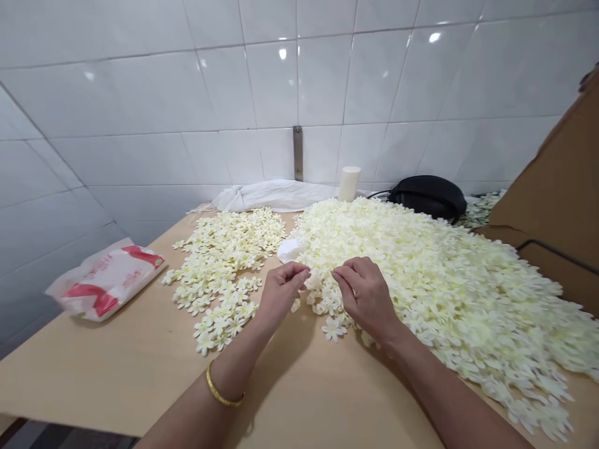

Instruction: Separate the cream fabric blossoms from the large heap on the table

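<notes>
My left hand [282, 288] is raised over the table, thumb and fingertips pinched together, the gold bangle [218, 390] on its wrist. Facing it a short gap away, my right hand [369, 293] also pinches with thumb and forefinger. Anything between either set of fingertips is too small to make out. Beneath and behind the right hand spreads a large heap of pale yellow-white artificial flower heads [421, 268]. A smaller pile of similar flower heads [238, 240] lies left of my left hand. One loose flower head [334, 328] rests just below the right fingertips.
A pack of tissues [110, 280] lies at the table's left edge. Behind the flowers are a white cloth [271, 195], a cream cylinder [349, 184] and a black rounded object [428, 196]. White crumpled material [290, 250] sits between the piles. Brown cardboard [556, 187] stands at right.
</notes>
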Motion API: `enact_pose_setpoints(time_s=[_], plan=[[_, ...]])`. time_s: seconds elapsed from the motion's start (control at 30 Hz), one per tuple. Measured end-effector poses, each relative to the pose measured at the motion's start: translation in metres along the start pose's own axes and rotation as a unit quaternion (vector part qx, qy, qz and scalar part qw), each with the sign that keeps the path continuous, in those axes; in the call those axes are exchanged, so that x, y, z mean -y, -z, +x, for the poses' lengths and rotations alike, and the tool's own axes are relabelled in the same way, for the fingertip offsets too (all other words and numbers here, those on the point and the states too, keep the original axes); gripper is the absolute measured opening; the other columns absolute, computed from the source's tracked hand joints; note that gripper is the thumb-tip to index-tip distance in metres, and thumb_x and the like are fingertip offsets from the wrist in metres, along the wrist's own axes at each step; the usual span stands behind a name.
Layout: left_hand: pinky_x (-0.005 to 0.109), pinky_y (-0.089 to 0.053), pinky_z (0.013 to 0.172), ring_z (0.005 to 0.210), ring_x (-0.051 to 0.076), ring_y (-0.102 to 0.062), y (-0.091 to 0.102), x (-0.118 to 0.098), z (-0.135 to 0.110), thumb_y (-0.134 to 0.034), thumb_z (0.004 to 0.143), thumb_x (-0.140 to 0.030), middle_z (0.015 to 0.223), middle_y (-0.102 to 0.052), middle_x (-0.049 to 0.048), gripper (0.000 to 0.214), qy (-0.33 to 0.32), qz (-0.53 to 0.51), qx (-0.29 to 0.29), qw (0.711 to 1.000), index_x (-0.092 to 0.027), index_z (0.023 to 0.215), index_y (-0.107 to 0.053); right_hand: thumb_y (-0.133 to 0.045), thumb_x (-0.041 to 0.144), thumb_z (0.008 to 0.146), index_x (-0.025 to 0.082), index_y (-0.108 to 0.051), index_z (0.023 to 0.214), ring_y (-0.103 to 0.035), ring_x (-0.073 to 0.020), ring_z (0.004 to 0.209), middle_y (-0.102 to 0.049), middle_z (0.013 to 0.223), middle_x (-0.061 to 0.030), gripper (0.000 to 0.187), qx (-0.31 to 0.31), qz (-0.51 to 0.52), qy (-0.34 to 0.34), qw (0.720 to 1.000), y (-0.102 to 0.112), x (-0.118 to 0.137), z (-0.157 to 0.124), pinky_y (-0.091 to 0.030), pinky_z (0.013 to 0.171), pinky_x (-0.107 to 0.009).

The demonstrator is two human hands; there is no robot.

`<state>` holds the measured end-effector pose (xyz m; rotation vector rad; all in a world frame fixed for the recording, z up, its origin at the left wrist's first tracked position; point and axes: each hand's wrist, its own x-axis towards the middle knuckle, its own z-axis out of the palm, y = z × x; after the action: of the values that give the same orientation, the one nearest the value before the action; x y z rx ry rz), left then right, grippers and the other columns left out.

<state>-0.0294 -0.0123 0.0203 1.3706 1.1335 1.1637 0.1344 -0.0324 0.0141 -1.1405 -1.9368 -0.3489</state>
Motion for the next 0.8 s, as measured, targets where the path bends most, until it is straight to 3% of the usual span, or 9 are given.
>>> enact_pose_setpoints(time_s=[0.1,0.17,0.3,0.43,0.6,0.8], plan=[[0.018,-0.031,0.045,0.049,0.006,-0.040,0.016,0.003,0.001,-0.057,0.064,-0.029,0.055,-0.050,-0.0013,0.017,-0.032,0.060,-0.038,0.997,-0.012,0.064,-0.058,-0.044,0.013,0.082,0.012,-0.056,0.075,-0.042,-0.0168,0.072,-0.050,0.073,-0.0071,0.014,0.016,0.022,0.047,0.999,-0.003,0.007,-0.003,-0.035,0.065,-0.030],[0.018,-0.030,0.045,0.047,0.006,-0.037,0.025,0.007,-0.002,-0.056,0.062,-0.027,0.051,-0.047,-0.0023,0.016,-0.019,0.082,-0.045,0.995,-0.012,0.060,-0.057,-0.043,0.012,0.083,0.012,-0.055,0.074,-0.041,-0.0168,0.073,-0.050,0.074,-0.0073,0.015,0.029,0.043,0.072,0.996,-0.004,0.011,-0.004,-0.035,0.065,-0.029],[0.020,-0.033,0.047,0.046,0.006,-0.040,0.030,0.013,-0.007,-0.057,0.060,-0.027,0.050,-0.047,-0.0021,0.016,0.031,0.047,-0.020,0.998,-0.011,0.060,-0.056,-0.040,0.017,0.085,0.012,-0.056,0.080,-0.041,-0.0176,0.075,-0.052,0.078,-0.0088,0.017,0.110,0.071,0.108,0.985,-0.006,0.023,-0.006,-0.035,0.067,-0.030],[0.019,-0.035,0.049,0.048,0.006,-0.041,0.029,0.007,-0.005,-0.058,0.060,-0.026,0.057,-0.050,-0.0018,0.015,0.004,0.033,0.019,0.999,-0.012,0.061,-0.056,-0.045,0.024,0.084,0.014,-0.055,0.095,-0.041,-0.0224,0.094,-0.052,0.104,-0.0093,0.018,0.224,0.035,0.173,0.959,-0.012,0.037,-0.012,-0.032,0.079,-0.036],[0.018,-0.036,0.051,0.055,0.007,-0.044,0.035,-0.001,0.004,-0.058,0.063,-0.026,0.066,-0.053,-0.0010,0.016,-0.007,0.053,0.056,0.997,-0.013,0.073,-0.058,-0.040,0.021,0.087,0.014,-0.055,0.090,-0.040,-0.0243,0.100,-0.055,0.097,-0.0072,0.017,0.250,-0.061,0.155,0.954,-0.024,0.028,-0.018,-0.028,0.084,-0.040],[0.019,-0.033,0.052,0.054,0.009,-0.041,0.059,-0.010,-0.002,-0.052,0.069,-0.027,0.060,-0.049,-0.0006,0.014,-0.045,0.121,-0.082,0.988,-0.014,0.068,-0.056,-0.042,0.020,0.085,0.012,-0.057,0.087,-0.038,-0.0264,0.102,-0.054,0.102,-0.0111,0.017,0.202,-0.129,0.133,0.962,-0.027,0.007,-0.015,-0.028,0.082,-0.039]])
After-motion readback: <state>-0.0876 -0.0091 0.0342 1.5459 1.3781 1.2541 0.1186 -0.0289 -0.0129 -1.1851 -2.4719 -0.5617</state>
